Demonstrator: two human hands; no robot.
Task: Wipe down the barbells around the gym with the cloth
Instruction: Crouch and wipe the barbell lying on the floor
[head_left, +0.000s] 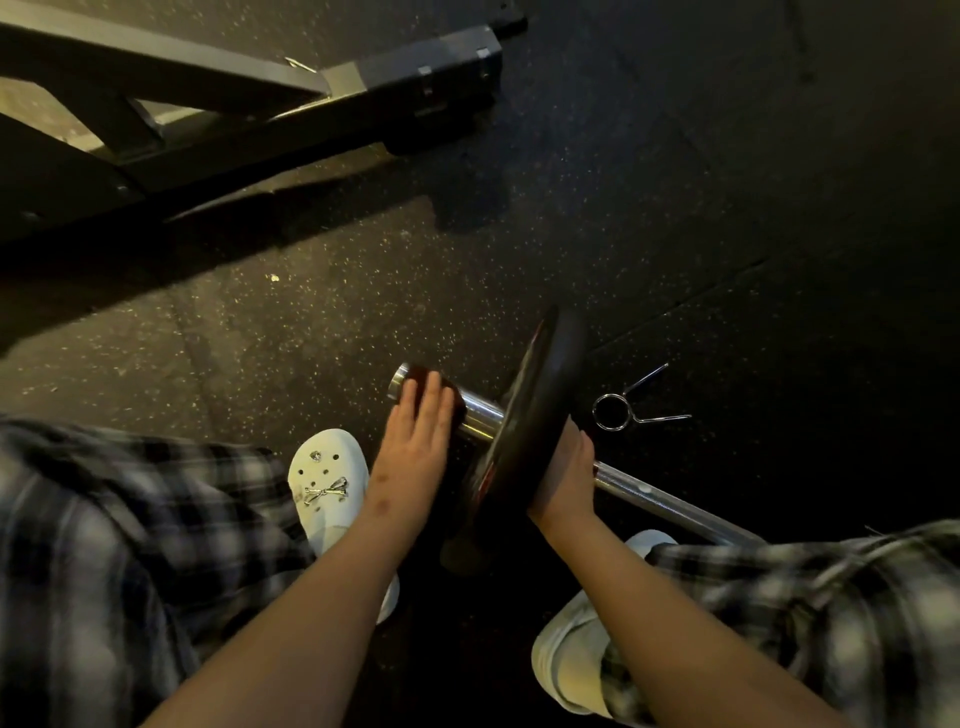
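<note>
Head view, cloth (417, 373) under left hand (415, 449)

Head camera looks steeply down at the nearby floor (675, 208).

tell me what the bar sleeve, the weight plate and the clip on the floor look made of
Bar sleeve: polished chromed steel, by its bright mirror glints. Weight plate: dull black, probably rubber-coated or painted iron; the dim light leaves it open. Clip: thin bare steel wire, coiled into a ring with two handles.
</note>
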